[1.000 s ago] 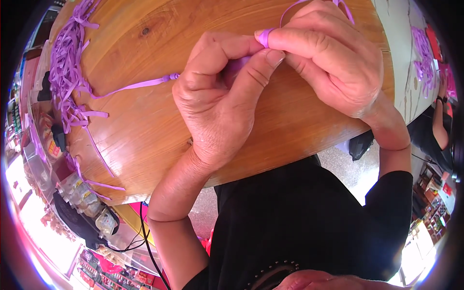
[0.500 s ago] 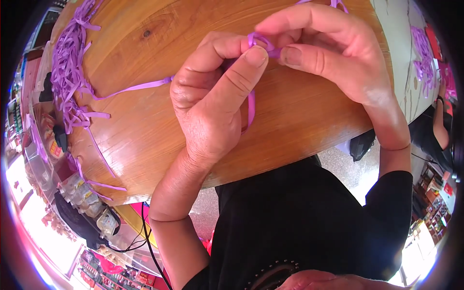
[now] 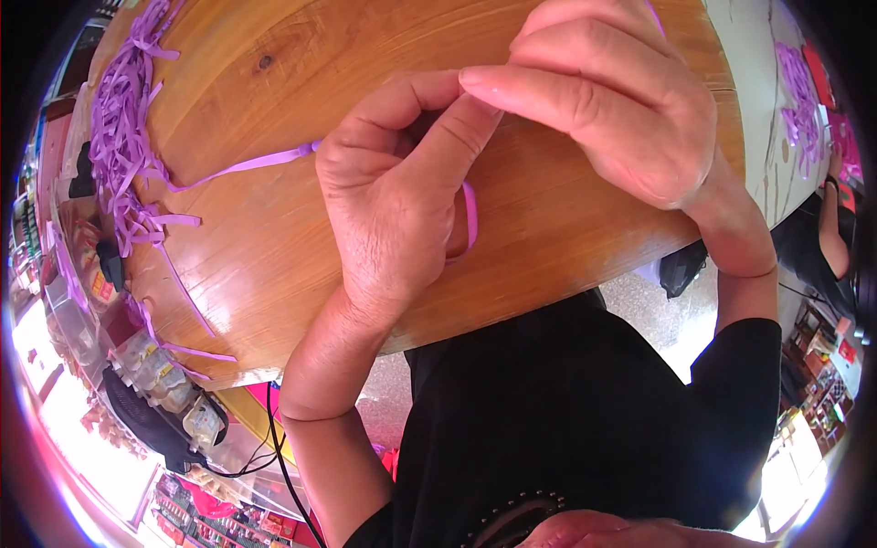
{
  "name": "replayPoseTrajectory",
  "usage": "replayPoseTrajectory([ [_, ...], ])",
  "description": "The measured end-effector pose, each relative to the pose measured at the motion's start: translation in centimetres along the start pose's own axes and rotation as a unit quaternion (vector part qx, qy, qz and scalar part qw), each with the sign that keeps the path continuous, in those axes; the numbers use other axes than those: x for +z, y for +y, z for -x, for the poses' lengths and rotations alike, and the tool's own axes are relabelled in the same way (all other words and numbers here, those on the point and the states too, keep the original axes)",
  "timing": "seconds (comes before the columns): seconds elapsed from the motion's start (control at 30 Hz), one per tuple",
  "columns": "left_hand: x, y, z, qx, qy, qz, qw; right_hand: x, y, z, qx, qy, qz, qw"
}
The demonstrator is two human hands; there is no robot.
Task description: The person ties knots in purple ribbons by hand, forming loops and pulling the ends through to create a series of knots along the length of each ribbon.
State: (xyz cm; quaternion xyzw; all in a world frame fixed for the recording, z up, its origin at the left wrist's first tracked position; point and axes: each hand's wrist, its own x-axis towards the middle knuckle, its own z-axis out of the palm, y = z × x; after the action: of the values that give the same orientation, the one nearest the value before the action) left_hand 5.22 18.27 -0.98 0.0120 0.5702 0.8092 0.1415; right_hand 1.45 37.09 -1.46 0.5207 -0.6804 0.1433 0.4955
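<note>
My left hand [image 3: 393,196] pinches a narrow purple ribbon [image 3: 470,219] between thumb and index finger above the wooden table. Part of that ribbon curves out below the palm, and a knotted stretch [image 3: 306,149] leaves the hand's left side toward a heap. My right hand [image 3: 626,114] meets the left at the fingertips, its thumb laid over the pinch point. Its fingers are bent and pressed together on the ribbon; the loop there is hidden behind them. A tangled heap of purple ribbons [image 3: 123,137] lies along the table's left side.
The round-edged wooden table [image 3: 548,237] spans the middle. More purple ribbons [image 3: 799,110] lie on a pale surface at the right, with another person's arm [image 3: 829,228] beside it. Clear boxes [image 3: 73,320] and a black cable [image 3: 274,438] are at the lower left.
My right hand has turned over, its thumb swinging up and left onto the left fingertips. The small purple loop that showed between the hands is now covered.
</note>
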Motion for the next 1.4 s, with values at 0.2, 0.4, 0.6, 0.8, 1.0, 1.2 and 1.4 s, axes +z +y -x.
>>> replayPoseTrajectory([
  [0.2, -0.7, 1.1, -0.5, -0.104, -0.044, -0.017, 0.993, -3.9, -0.9, -4.7, 0.316, -0.212, -0.222, 0.898],
  [0.4, -0.3, 1.0, -0.3, -0.083, -0.048, -0.084, 0.992, -3.1, -1.0, -4.1, 0.351, -0.221, -0.186, 0.891],
  [0.6, -0.5, 0.4, -0.4, -0.051, -0.016, -0.074, 0.996, -3.3, -1.1, -4.1, 0.390, -0.223, -0.170, 0.877],
  [0.8, -0.2, 0.6, -0.3, -0.025, -0.004, -0.065, 0.998, -4.3, -1.1, -5.7, 0.462, -0.243, -0.244, 0.817],
  [1.0, 0.2, 0.5, -0.2, -0.007, 0.002, -0.097, 0.995, -4.5, -1.1, -6.5, 0.558, -0.299, -0.247, 0.733],
  [1.2, -0.1, 0.4, 0.0, 0.002, -0.018, -0.061, 0.998, -3.1, -2.1, -3.4, 0.506, -0.163, -0.296, 0.794],
  [1.4, 0.0, 0.4, -0.1, 0.004, -0.007, -0.041, 0.999, -4.0, -1.6, -5.7, 0.513, -0.199, -0.297, 0.780],
])
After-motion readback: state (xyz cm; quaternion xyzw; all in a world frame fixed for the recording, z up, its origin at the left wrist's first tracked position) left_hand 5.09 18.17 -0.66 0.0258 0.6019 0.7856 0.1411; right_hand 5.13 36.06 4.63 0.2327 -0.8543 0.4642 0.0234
